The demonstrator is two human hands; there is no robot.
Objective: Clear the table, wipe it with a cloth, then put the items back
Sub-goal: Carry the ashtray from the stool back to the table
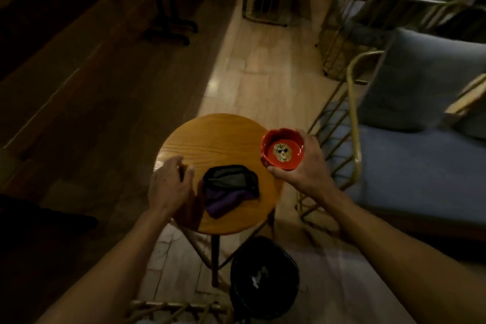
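Room: dim café floor, with a blue-cushioned wire-frame seat (410, 166) on my right and a black bin (264, 276) on the floor below the bench.
Bench: small round wooden top (210, 137), bare wood over its far half.
Red ashtray (283, 148): my right hand (306, 166) holds it, fingers wrapped round its near and right rim, over the bench's right edge; whether it touches the wood I cannot tell.
Cloth (230, 191): dark bundle, black mesh over a purple fold, lying on the near half of the bench, its long axis slanting from near-left to far-right.
Left hand (169, 184): loosely open, fingers spread, holding nothing, over the bench's left edge.
Key relation: the cloth lies just to the right of my left hand, nearly touching, and well clear of my occupied right.
Judgement: my left hand is the one placed to take the cloth, with a short sideways reach.
Stage: probably clearing, with wiping not yet begun.
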